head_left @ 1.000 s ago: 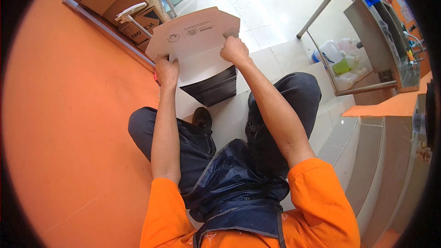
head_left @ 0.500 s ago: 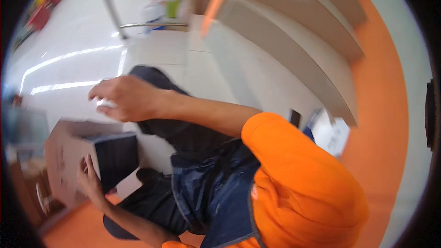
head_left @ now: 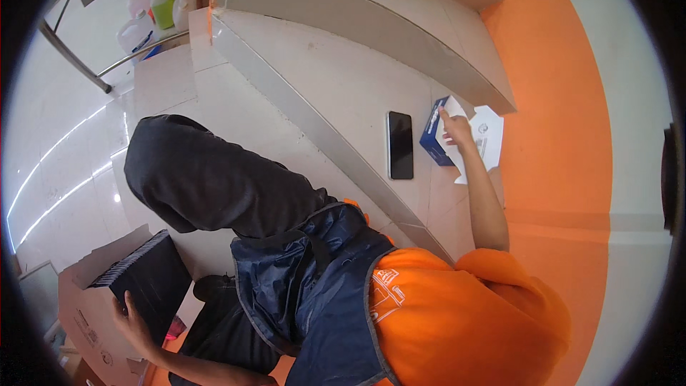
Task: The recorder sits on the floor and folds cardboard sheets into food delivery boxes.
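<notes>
My right hand [head_left: 457, 131] reaches to a small blue and white box [head_left: 437, 154] on the stair step at the right. Its fingers are apart over the box's open side, beside a spread white flap [head_left: 489, 132]. Nothing shows in that hand. At the lower left, my left hand [head_left: 133, 323] rests with fingers apart against a dark blue block [head_left: 158, 286] with a ridged, striped edge. That block sits against a large open pale carton [head_left: 86, 329]. Left of the small box, a phone [head_left: 400, 145] lies on the step, its screen dark.
Tiled steps [head_left: 314, 50] rise toward the orange wall [head_left: 564, 136] at the right. At the far left stand plastic jugs [head_left: 163, 11], near a metal-legged table [head_left: 78, 61]. My bent dark-trousered leg [head_left: 214, 171] crosses the middle.
My right hand has swung from the left, where it held something small and white, over to the small box at the right. My left hand stays by the dark blue block. The view has shifted right.
</notes>
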Demonstrator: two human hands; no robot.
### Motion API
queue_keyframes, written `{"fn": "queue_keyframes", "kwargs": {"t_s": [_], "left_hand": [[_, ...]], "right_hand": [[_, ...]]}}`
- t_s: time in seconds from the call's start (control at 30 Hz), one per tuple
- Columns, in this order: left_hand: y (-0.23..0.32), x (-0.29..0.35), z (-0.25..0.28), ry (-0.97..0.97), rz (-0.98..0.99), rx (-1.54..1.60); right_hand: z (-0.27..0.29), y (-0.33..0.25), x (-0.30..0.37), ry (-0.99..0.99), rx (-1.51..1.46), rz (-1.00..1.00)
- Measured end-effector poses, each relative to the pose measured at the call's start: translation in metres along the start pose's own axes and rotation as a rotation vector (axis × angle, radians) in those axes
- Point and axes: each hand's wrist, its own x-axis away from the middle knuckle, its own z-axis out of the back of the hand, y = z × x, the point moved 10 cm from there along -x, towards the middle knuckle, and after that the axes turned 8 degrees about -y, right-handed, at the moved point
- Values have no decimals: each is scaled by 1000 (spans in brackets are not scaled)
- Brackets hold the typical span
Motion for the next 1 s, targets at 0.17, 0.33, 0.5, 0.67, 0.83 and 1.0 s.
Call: {"fn": "queue_keyframes", "kwargs": {"t_s": [0.17,0.33,0.5,0.67,0.83,1.0], "left_hand": [[-28,-15,-8,-1,-89,114],[-7,1,0,118,-105,91],[7,16,14,307,-49,101],[39,6,3,362,-28,80],[-14,13,-18,405,-8,77],[-91,52,-53,561,61,-768]], "right_hand": [[-12,8,-59,86,-123,58],[51,-52,-75,460,213,446],[57,-237,137,443,110,1000],[-18,-360,330,-33,-112,1679],[-150,-367,593,-757,143,2563],[-241,-290,717,-1146,186,3067]]}}
